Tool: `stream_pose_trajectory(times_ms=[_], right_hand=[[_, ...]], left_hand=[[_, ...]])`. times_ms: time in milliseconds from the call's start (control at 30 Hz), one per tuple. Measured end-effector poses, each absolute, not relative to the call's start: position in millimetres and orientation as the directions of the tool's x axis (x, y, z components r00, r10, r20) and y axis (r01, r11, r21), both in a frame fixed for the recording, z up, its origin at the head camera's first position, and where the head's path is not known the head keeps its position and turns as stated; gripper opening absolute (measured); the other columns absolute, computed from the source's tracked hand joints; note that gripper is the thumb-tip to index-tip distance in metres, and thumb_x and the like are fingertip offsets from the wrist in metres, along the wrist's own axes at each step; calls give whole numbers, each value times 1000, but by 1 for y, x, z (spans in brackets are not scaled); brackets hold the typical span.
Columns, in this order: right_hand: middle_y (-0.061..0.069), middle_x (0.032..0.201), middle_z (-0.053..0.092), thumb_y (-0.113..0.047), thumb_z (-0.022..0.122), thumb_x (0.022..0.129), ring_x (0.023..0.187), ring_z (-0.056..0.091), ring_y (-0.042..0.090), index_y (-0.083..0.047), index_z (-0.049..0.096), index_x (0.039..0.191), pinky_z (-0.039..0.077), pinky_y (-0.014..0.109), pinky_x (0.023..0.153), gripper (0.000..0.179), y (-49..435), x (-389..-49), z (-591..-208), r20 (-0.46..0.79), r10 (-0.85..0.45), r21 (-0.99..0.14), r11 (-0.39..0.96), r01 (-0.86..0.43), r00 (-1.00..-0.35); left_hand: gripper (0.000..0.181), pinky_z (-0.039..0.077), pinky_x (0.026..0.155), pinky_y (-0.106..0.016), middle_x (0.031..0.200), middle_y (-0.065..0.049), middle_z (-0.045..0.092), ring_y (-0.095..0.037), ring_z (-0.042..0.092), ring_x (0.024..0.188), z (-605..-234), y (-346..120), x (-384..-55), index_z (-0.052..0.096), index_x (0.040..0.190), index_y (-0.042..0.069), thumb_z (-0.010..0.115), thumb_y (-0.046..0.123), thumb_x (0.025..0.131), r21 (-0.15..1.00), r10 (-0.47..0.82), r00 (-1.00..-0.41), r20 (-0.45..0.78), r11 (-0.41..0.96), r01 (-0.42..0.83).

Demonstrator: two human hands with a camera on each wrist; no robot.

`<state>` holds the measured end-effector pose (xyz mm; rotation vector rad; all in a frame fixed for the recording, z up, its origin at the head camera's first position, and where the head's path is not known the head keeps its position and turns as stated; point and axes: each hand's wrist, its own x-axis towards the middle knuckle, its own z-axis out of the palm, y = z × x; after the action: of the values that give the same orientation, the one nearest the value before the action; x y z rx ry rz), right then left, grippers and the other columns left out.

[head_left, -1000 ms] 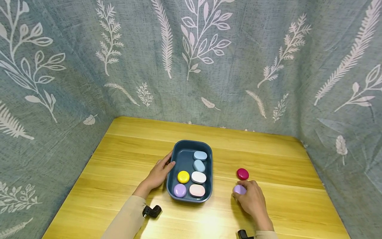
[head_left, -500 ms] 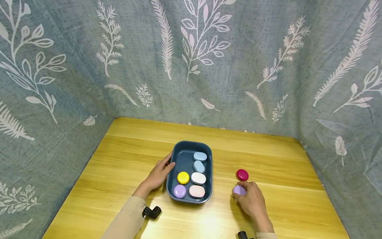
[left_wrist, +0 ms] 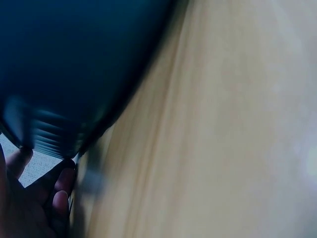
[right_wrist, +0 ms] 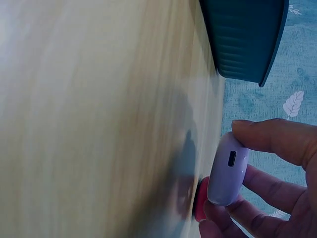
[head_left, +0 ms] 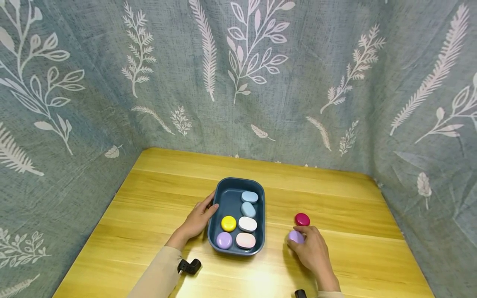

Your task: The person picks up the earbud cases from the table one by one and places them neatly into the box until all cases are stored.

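Observation:
In the head view, my right hand (head_left: 312, 252) pinches a round purple earbud case (head_left: 296, 237) between thumb and fingers. A small dark slot shows on the case's edge (right_wrist: 228, 171) in the right wrist view, where it is held on edge just off the wood. Close behind lies a round crimson case (head_left: 302, 219). My left hand (head_left: 198, 218) holds the left side of a dark blue box (head_left: 232, 193), thumb at the rim and fingers along the outer wall. Inside are a yellow case (head_left: 228, 223), another purple case (head_left: 224, 240), and several oval ones on the right.
The oval cases are a pale pink one (head_left: 245, 240), a white one (head_left: 247, 224) and two light blue ones (head_left: 248, 210). All stand in the box on a wooden table (head_left: 167, 174). A leaf-patterned curtain (head_left: 193, 82) borders the table's back and sides.
My right hand has shifted slightly left with the purple case, which has come a little away from the crimson one. My left hand and the box stay in place.

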<state>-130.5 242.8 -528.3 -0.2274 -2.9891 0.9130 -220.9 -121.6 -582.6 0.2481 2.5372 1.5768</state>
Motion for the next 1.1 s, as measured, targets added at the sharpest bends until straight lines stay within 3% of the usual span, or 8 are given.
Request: stream_pose_trajectory(times_ms=[800,1100], right_hand=[[14,114,64,-20,86,82,100,62,27,-6,75,121,47,36,81,43,221,-141,-520,33,98,-597,800,60,-995],[11,111,65,-22,88,81,99,63,27,-6,77,120,45,34,78,43,208,-148,-512,78,90,-619,785,23,-993]], left_hand=[[59,40,105,-50,128,-5,60,-21,49,117,-580,-121,-220,32,162,41,49,54,107,895,216,-976,-33,441,67],[59,40,108,-53,136,-6,60,-22,50,120,-582,-122,-221,32,162,42,50,54,107,895,213,-977,-30,440,69]])
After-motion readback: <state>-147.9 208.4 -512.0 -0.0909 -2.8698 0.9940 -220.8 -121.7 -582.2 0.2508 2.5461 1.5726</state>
